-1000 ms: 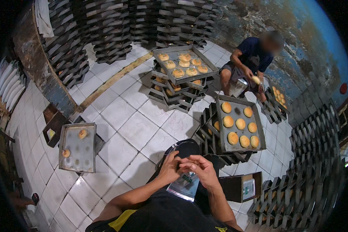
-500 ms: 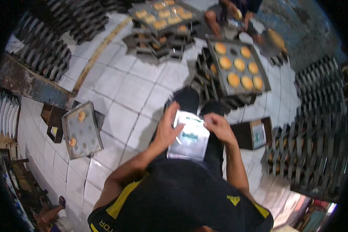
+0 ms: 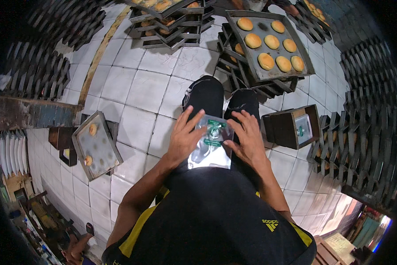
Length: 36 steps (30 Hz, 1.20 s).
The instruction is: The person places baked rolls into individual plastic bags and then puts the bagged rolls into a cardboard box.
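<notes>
A clear plastic bag (image 3: 198, 152) with a green print lies on my lap; it looks like the top of a flat stack, but I cannot tell how many. My left hand (image 3: 184, 138) rests along its left side, fingers spread and partly over the film. At the right edge is my right hand (image 3: 250, 140), fingers stretched apart and thumb touching the bag. Both hands are open. Close to my right knee, a dark wooden box (image 3: 278, 130) on its side holds similar clear printed packaging (image 3: 303, 128).
Ahead, a metal tray (image 3: 269, 42) of round golden buns tops a stack of trays. Another tray stack (image 3: 174, 33) stands beyond to the left. A tray (image 3: 97, 148) with two buns lies at the left. Stacked trays (image 3: 348, 145) line the right side.
My right hand has opened from a bent-finger hold at the bag's upper corner and spread along its edge. My left fingers have spread too. My view has tilted, shifting the trays upward.
</notes>
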{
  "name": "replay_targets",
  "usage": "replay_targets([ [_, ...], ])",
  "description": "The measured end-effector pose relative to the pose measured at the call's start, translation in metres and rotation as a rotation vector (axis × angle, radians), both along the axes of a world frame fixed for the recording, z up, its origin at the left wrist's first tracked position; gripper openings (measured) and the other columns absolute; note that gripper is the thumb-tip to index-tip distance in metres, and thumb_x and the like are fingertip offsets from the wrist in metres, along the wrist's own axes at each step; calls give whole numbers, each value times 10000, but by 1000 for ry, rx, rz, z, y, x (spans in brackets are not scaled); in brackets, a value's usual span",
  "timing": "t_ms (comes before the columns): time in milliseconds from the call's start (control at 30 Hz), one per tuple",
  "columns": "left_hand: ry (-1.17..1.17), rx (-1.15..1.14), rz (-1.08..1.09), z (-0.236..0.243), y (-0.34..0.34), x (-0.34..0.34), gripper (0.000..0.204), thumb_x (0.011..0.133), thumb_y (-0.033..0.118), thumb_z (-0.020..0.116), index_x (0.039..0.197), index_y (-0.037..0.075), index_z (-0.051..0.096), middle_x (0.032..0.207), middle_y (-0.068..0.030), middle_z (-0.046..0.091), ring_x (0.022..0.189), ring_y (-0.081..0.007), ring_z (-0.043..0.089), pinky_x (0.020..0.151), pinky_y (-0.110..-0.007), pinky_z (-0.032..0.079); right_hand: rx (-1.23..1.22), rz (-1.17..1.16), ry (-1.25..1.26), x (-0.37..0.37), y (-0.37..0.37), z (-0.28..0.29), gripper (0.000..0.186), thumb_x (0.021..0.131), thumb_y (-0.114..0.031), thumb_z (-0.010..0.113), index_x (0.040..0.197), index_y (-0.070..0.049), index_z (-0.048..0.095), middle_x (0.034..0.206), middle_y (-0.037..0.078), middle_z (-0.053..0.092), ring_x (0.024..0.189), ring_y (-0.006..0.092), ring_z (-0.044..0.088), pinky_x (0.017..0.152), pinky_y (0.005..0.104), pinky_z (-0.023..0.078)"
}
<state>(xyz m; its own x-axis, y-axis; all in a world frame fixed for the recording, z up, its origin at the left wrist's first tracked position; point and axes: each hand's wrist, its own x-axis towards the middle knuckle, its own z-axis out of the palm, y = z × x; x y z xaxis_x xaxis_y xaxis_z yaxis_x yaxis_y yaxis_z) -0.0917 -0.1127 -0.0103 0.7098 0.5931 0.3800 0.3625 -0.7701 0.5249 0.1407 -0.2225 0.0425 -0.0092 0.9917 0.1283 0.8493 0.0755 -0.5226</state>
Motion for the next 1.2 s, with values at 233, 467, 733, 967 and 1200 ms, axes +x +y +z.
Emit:
replay_targets([
  [233, -508, -911, 36, 43, -16, 12, 473, 905, 99, 732, 1355, 86, 586, 1508, -133, 496, 1341, -277, 519, 1100, -409, 451, -55, 158, 401, 14, 28, 34, 167, 837, -32, 720, 996, -35, 669, 943, 117, 629, 884, 309, 665, 898, 423, 536],
  [467, -630, -1399, 202, 21, 51, 7, 260, 1011, 270, 623, 948, 19, 653, 793, -83, 690, 708, -164, 675, 678, -306, 552, -181, -185, 882, 175, 173, -49, 399, 975, -320, 682, 1214, -1, 657, 1062, 41, 697, 959, 133, 639, 866, 307, 527],
  [733, -710, -1370, 421, -1, 65, 65, 380, 1044, 380, 568, 1113, 10, 618, 1004, -137, 724, 849, -185, 700, 755, -306, 548, -185, -715, 5, 345, 229, -210, 662, 944, -587, 584, 1223, 8, 664, 1127, 296, 689, 1105, 421, 657, 950, 447, 499],
  [967, -786, -1443, 426, 4, 75, 64, 387, 1052, 382, 547, 1204, 25, 560, 1152, -202, 695, 983, -243, 704, 810, -365, 573, -291, -497, 279, 272, 227, -165, 702, 815, -493, 799, 1216, 36, 568, 1166, 250, 671, 1102, 341, 660, 950, 428, 491],
  [1200, -1073, -1620, 394, 5, 107, 66, 216, 1043, 269, 579, 1099, 60, 589, 1215, -183, 685, 1150, -261, 661, 963, -405, 529, -5, -489, 1211, 165, 168, -28, 592, 855, -178, 808, 1345, -18, 518, 1201, 108, 658, 1095, 210, 647, 951, 353, 522],
])
